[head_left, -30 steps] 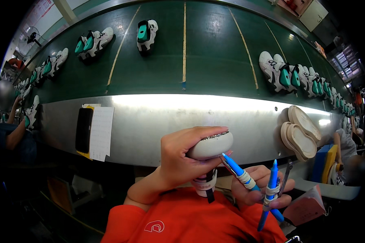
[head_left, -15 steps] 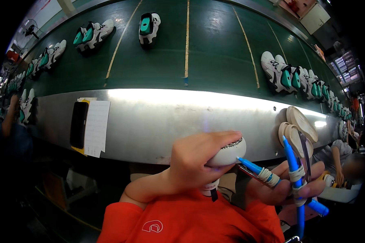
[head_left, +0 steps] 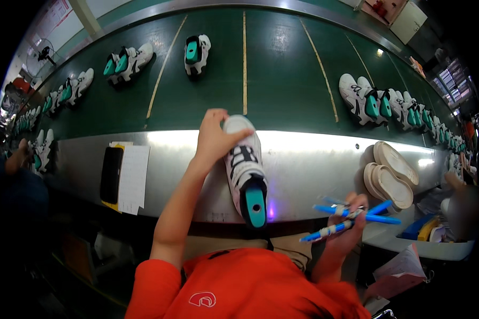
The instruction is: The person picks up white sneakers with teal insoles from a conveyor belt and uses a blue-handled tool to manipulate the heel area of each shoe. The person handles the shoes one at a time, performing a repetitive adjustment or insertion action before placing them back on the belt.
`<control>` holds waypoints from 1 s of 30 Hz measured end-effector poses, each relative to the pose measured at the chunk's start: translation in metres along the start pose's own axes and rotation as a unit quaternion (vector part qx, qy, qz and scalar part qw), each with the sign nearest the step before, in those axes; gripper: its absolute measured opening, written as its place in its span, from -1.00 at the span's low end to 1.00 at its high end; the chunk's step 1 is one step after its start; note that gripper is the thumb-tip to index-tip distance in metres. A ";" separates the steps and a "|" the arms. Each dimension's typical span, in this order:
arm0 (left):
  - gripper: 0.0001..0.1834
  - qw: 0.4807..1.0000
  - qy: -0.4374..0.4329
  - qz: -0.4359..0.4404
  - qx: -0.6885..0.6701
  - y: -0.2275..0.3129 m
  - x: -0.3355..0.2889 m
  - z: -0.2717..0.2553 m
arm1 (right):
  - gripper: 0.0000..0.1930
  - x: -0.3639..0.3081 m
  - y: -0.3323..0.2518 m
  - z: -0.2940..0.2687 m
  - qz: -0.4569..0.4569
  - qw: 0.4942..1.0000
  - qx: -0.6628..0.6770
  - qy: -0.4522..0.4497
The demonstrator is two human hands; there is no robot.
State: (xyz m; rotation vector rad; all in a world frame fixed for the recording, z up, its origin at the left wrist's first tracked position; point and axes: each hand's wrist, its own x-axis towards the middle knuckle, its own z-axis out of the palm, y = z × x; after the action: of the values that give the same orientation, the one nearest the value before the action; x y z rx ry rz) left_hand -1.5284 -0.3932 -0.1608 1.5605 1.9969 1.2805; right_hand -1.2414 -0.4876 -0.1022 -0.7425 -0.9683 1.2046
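A white sneaker point(head_left: 244, 170) with black trim lies over the metal ledge, toe pointing away from me and heel toward my body. Its opening is filled by a teal shoe last point(head_left: 256, 206). My left hand point(head_left: 216, 139) grips the toe, thumb over the top and fingers at its far left side. To the right of the shoe, apart from it, my right hand point(head_left: 351, 220) is closed round blue pens point(head_left: 332, 229) wrapped with pale bands. The pens point in different directions, and a thin clear or metal tool beside them is blurred.
A metal ledge point(head_left: 308, 159) borders the green conveyor belt point(head_left: 282, 80), which carries several white sneakers point(head_left: 359, 101). Beige soles point(head_left: 393, 183) lie at right. On the left are a black phone point(head_left: 112, 175) and a paper sheet point(head_left: 133, 178). Other people sit at both sides.
The sneaker has gone from near my chest to the ledge, toe away from me, with my left hand still on it. My right hand has drawn away from the shoe, pens still held.
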 end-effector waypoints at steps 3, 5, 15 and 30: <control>-0.40 0.991 -0.107 -0.023 0.070 -0.013 -0.020 0.012 | -0.57 -0.004 0.011 -0.008 0.077 0.996 0.036 -0.036; -0.41 0.996 -0.085 -0.024 0.026 -0.014 -0.037 0.014 | -0.58 -0.003 0.011 -0.007 0.116 0.991 0.067 -0.017; -0.32 0.752 -0.001 0.624 0.210 -0.006 -0.183 -0.027 | -0.63 0.009 0.010 0.006 0.149 0.985 0.070 -0.044; -0.15 0.936 -0.140 0.236 -0.222 0.103 -0.111 -0.096 | -0.60 -0.002 -0.049 0.056 0.041 0.983 -0.007 -0.180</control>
State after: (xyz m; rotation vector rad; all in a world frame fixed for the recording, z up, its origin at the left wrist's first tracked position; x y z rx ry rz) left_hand -1.4903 -0.5347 -0.0577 1.9069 1.0933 1.4440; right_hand -1.2714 -0.5015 -0.0354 -0.5900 -1.2531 1.4364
